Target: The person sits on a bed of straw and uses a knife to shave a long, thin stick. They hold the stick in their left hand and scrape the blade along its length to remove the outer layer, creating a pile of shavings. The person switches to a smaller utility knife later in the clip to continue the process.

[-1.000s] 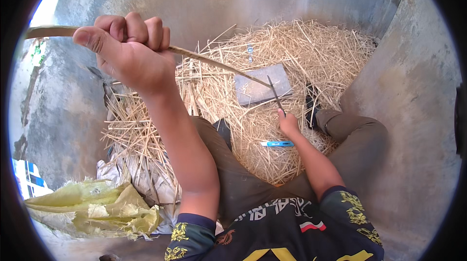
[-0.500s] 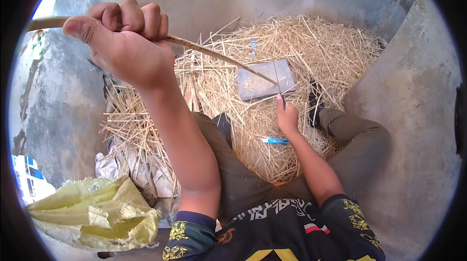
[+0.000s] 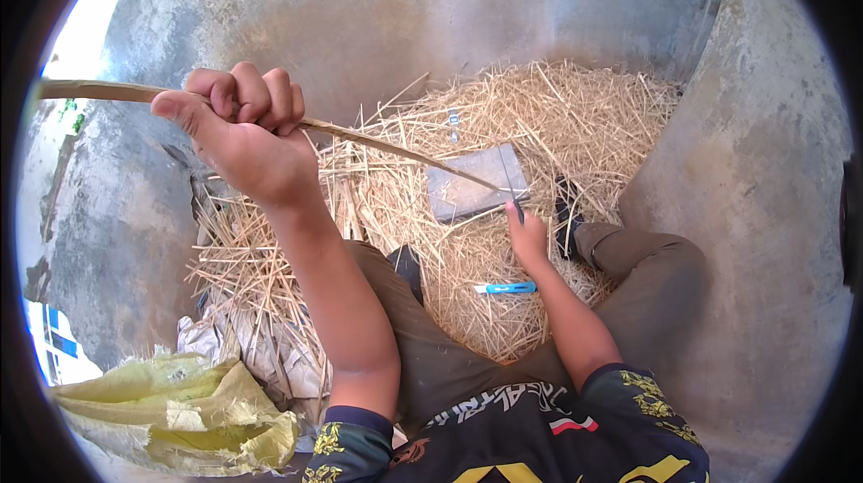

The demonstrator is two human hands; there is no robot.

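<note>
My left hand [image 3: 252, 146] is raised at the left, its fingers wrapped round a long pale strip [image 3: 382, 142] of bamboo or wood. The strip slants down to the right, and its low end lies at a grey slab [image 3: 490, 159] on the straw. In my right hand [image 3: 529, 236] is a knife [image 3: 509, 179] with a thin blade and dark handle. Its blade crosses the strip close to the low end, over the slab's right part; whether it bites into the strip is too small to tell. A blue box cutter [image 3: 508, 288] lies on the straw near my right forearm.
Pale straw and shavings [image 3: 584, 119] cover the floor between my legs. A small light blue and dark item [image 3: 453, 123] rests behind the slab. Beside my left leg are crumpled cloth [image 3: 211, 339] and a torn yellow-green sack [image 3: 193, 402]. Grey walls [image 3: 431, 15] stand close around.
The whole view has shifted, so everything sits lower in the picture. Both hands keep their grips, and the blade still crosses the strip near its low end.
</note>
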